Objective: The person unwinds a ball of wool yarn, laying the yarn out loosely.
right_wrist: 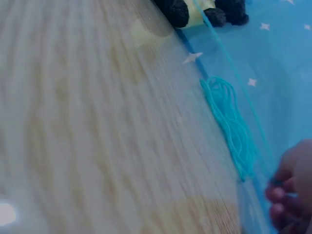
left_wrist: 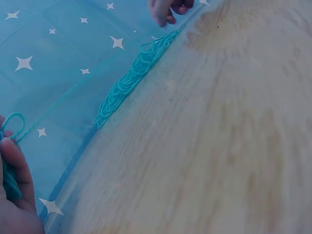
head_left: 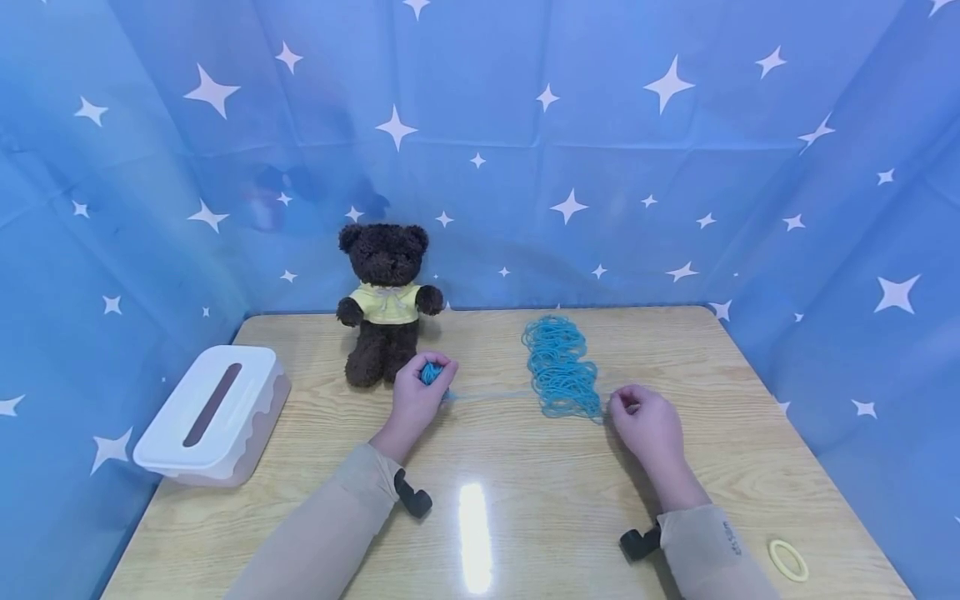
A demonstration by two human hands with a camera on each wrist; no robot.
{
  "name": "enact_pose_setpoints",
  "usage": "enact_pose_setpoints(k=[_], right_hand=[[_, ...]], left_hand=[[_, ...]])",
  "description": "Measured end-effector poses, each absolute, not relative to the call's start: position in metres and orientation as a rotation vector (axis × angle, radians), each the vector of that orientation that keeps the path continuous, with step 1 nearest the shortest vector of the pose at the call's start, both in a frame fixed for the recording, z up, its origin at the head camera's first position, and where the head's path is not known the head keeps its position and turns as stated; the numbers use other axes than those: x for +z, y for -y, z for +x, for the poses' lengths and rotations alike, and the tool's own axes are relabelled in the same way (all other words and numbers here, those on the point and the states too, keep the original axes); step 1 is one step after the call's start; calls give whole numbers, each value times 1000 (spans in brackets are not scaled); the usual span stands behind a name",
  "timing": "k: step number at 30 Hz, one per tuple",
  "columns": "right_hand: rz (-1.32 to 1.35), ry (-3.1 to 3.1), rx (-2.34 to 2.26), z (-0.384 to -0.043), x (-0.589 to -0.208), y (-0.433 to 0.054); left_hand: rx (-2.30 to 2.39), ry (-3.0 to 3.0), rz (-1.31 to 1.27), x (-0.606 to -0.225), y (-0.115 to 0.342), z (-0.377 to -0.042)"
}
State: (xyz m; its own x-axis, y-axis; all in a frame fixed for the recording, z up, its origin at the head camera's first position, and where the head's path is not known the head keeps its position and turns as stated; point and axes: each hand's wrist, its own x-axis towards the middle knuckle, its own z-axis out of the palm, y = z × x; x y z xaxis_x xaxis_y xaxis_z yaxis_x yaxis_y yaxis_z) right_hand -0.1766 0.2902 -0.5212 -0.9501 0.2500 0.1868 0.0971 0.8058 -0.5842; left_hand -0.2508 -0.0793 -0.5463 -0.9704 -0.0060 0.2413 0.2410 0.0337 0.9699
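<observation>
In the head view my left hand grips a small wound bundle of blue yarn, in front of a dark brown teddy bear. A thin yarn strand runs from that bundle toward my right hand. Thumb and fingers of the right hand pinch the strand, just right of a loose looped pile of blue yarn lying on the table. The strand passes above the pile in both wrist views. A small loop of yarn stands out above the left fingers.
A white lidded box with a long slot stands at the table's left edge. Near the front right lies a pale yellow ring. The wooden table meets a blue star-patterned curtain behind.
</observation>
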Motion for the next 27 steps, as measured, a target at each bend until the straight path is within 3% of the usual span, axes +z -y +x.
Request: enact_pose_setpoints(k=[10, 19, 27], right_hand=[[-165, 2811, 806, -178, -513, -270], [405, 2752, 996, -183, -508, -184], [572, 2824, 1050, -192, -508, -126]], left_hand=[[-2047, 2097, -331, -547, 79, -251], [-2166, 2078, -346, -546, 80, -249], [-2166, 2096, -353, -548, 79, -250]])
